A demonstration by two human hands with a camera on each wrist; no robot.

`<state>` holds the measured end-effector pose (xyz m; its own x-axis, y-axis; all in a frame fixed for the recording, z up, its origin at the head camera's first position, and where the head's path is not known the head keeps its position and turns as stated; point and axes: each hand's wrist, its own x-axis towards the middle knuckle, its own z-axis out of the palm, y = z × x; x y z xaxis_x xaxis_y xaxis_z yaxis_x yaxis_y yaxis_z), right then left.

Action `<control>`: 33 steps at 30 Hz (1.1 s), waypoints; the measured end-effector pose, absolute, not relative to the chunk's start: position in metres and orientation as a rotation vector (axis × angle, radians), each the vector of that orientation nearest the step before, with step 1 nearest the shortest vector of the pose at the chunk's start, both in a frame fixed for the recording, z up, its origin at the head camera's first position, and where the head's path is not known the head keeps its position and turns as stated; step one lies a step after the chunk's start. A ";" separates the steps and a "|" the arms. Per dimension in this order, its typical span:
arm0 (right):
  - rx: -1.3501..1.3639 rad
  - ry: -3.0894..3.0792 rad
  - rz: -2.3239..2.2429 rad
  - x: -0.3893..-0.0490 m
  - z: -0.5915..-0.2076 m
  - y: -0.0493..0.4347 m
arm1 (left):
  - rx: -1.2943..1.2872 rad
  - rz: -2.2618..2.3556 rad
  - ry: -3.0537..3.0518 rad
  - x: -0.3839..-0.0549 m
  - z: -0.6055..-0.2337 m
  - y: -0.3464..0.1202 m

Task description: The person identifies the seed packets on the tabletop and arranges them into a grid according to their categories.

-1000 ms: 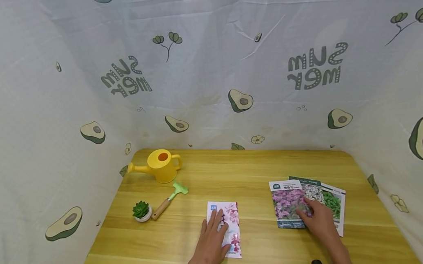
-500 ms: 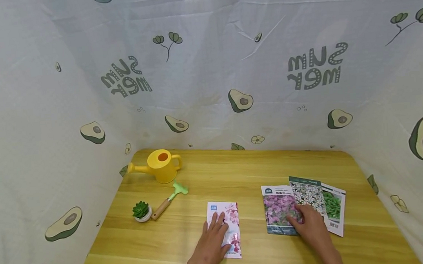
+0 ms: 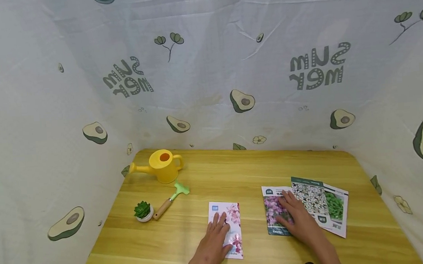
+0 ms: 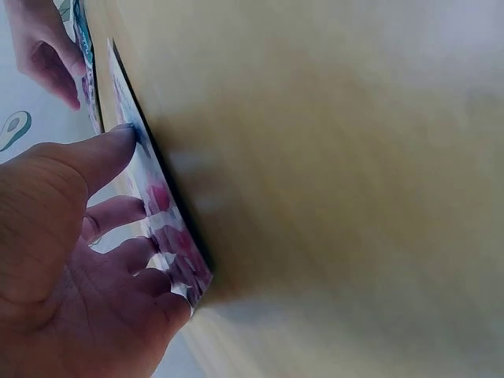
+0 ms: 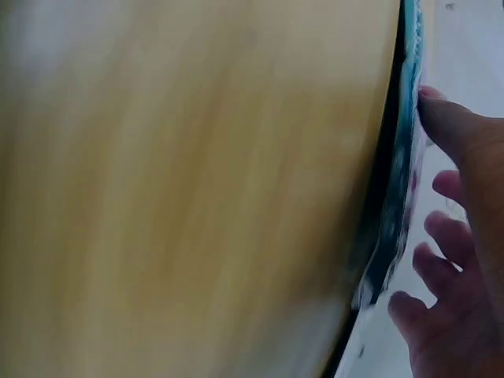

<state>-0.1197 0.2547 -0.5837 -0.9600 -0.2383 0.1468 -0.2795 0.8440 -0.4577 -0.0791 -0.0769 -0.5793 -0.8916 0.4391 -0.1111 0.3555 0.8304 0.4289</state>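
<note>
My left hand (image 3: 210,246) rests, fingers extended, on a white seed packet (image 3: 233,224) printed with pink blossoms. In the left wrist view the thumb and fingertips of that hand (image 4: 87,260) touch the packet's face (image 4: 161,205). To the right, my right hand (image 3: 301,219) lies spread over a seed packet with purple flowers (image 3: 273,209), covering its right part. The right wrist view shows that packet edge-on (image 5: 403,157), the thumb of the right hand (image 5: 465,252) on it. Beyond the hand, a white-flower packet (image 3: 312,198) overlaps a green-leaf packet (image 3: 336,209).
A yellow watering can (image 3: 166,170) stands at the back left of the wooden table (image 3: 236,171). Before it lie a small green-headed hand rake (image 3: 169,201) and a potted succulent (image 3: 142,210). A patterned white curtain (image 3: 200,75) hangs around the table.
The purple-flower packet has slid left, off the white-flower packet. My right hand moved left with it, then spread its fingers flat over it. The left hand has stayed in place.
</note>
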 end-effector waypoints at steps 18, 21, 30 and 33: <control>0.450 -3.002 0.791 -0.114 -0.580 0.243 | 0.623 0.578 2.815 -0.079 -0.579 -0.076; 0.464 -3.003 0.821 -0.112 -0.580 0.240 | 0.619 0.581 2.815 -0.078 -0.579 -0.076; 0.451 -3.023 0.812 -0.106 -0.580 0.233 | 0.616 0.585 2.811 -0.077 -0.577 -0.075; 0.449 -3.027 0.804 -0.104 -0.580 0.233 | 0.625 0.592 2.817 -0.076 -0.577 -0.075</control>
